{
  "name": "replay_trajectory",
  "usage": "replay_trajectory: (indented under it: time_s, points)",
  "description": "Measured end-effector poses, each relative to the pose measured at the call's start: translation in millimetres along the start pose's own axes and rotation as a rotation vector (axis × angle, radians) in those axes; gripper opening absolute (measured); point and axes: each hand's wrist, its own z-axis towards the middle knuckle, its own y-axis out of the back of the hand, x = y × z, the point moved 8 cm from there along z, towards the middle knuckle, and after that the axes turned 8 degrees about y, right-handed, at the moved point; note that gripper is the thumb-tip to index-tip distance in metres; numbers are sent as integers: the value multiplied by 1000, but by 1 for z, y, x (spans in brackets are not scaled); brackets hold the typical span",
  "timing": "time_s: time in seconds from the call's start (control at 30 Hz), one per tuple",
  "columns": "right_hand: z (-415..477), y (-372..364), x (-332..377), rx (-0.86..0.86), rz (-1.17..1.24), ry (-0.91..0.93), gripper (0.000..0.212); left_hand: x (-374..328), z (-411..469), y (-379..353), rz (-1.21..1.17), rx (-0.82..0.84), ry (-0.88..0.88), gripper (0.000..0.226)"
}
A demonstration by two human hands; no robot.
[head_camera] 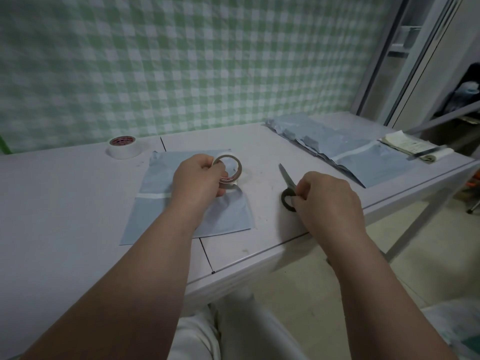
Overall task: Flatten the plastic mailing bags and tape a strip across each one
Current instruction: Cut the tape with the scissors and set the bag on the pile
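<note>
Well, the left hand [198,178] is in the middle of the frame. Its fingers are curled around a roll of tape [235,178], and the thumb goes into the hole of the roll. The core of this tape has red print, but it is too blurred to read. The roll is held just above a flat blue-grey bag [153,219] that lies on the white desk [65,203]. A white strip [153,195] runs across the bag. The hand and forearm hide the middle part of the strip, so I cannot tell if it is joined to the roll.

The right hand [327,203], at centre right, pinches the dark handle of the scissors [288,181] with bent fingers. One handle loop is visible and the other is hidden under the fingers. The blades lie together on the desk and point toward the top of the frame.

At upper left of the desk stands a bigger white roll [124,149]. It also has red letters inside the core, and these are not readable. At upper right lies a pile [319,141] of wrinkled bags, and the front one has a white strip. Beside it, at the desk end, are some papers [413,146] with faint print that is too small to read. Behind the desk is a green checked wall [181,61].
</note>
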Motion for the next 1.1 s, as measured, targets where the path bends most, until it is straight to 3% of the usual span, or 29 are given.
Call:
replay_trajectory:
  time_s: [0.23, 0.4, 0.5, 0.57, 0.67, 0.77, 0.97, 1.1]
  points:
    - [2, 9, -6, 122, -130, -17, 20, 0, -1, 1, 64, -1, -28, 11]
    - [8, 0, 2, 167, -53, 43, 26, 3, -2, -2, 36, 19, -18, 14]
    - [3, 2, 4, 61, 218, 33, 21, 3, -4, -1, 15, 6, -14, 14]
    - [-2, 0, -1, 3, 569, -65, 18, 1, -5, 0, 27, -9, -30, 16]
    - [-16, -19, 1, 17, 1117, -257, 25, -1, -5, 1, 60, -32, -48, 19]
    - [-34, -35, 20, 99, 1444, -364, 26, -2, -5, 3, 91, -59, -61, 18]
    - [-62, -48, 56, 389, 1784, -552, 21, -5, -7, 6, 153, -114, -86, 15]
    - [-73, -47, 62, 487, 1840, -612, 30, -5, -8, 6, 175, -110, -87, 14]
